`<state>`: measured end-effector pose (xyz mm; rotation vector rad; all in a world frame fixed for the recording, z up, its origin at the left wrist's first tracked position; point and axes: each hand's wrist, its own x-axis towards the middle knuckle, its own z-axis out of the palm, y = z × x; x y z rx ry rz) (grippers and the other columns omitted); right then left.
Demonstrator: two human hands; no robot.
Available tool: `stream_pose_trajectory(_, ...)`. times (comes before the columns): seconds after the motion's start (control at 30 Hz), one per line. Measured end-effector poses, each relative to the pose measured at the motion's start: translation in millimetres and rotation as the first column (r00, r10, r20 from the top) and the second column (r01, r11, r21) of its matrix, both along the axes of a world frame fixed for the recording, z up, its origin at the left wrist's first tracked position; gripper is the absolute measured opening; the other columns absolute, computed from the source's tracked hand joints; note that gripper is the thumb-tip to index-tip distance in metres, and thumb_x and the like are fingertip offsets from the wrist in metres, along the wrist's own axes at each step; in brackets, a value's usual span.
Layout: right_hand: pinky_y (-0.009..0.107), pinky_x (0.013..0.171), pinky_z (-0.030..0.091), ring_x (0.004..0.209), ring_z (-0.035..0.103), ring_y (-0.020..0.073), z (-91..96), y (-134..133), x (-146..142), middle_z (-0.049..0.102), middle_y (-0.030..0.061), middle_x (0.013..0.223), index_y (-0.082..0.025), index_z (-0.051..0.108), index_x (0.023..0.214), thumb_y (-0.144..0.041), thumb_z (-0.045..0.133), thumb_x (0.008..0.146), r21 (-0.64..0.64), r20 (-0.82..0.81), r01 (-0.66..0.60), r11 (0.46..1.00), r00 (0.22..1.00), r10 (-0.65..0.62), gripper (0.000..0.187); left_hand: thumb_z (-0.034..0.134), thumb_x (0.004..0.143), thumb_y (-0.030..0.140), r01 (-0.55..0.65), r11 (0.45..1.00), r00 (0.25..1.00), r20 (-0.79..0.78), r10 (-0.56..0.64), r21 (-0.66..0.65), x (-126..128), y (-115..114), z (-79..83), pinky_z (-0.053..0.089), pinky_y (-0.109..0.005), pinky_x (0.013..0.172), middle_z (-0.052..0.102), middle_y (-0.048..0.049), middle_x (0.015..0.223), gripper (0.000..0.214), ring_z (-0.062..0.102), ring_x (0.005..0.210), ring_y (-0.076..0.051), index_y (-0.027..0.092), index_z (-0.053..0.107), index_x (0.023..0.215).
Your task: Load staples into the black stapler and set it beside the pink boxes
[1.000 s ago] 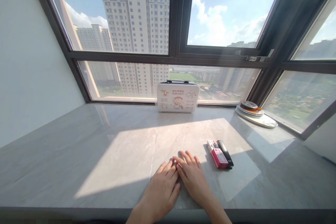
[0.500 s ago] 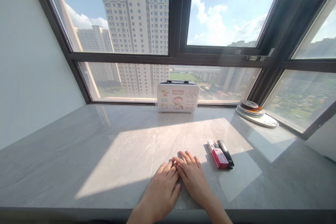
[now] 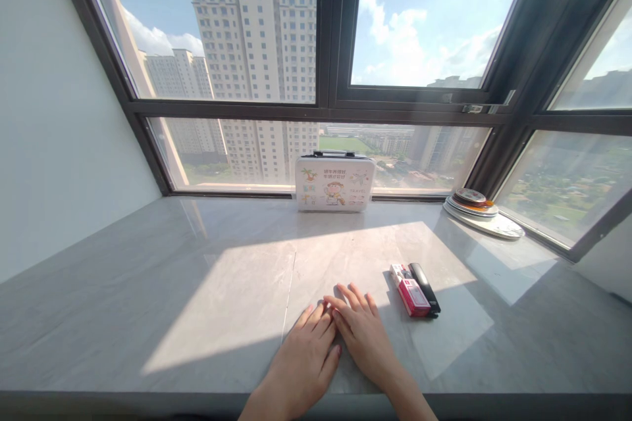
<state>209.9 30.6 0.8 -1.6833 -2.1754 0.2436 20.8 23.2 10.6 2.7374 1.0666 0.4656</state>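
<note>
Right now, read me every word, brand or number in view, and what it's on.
"TRAVEL": front of the white rectangular carry case.
Two Chinese lines on that case: too blurred to quote.
Red-and-white rectangular box: print too small to read.
Long black stapler: faint marking, too small to read.

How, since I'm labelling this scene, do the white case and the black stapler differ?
The white case has colourful prints; the black stapler is mostly plain black. The white case stands upright, while the black stapler lies down. The white case is larger and broad; the black stapler is slim. Both rest on the grey counter.
</note>
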Motion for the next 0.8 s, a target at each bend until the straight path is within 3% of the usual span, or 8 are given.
stream_pose_trajectory(0.8,0.056,0.125,0.02,0.156,0.023,0.0244,0.9,-1.2,0.9,0.041,-0.0049,0.162,-0.046,0.05,0.147,-0.039,0.028,0.11,0.004,-0.007,-0.002,1.0,1.0,0.002,0.044,0.044,0.103,0.032,-0.003,1.0,1.0,-0.008,0.003,0.007,0.3,0.7,0.1,0.029,-0.054,0.127,0.052,-0.0051,0.152,0.053,0.038,0.149,-0.026,0.027,0.037,0.155)
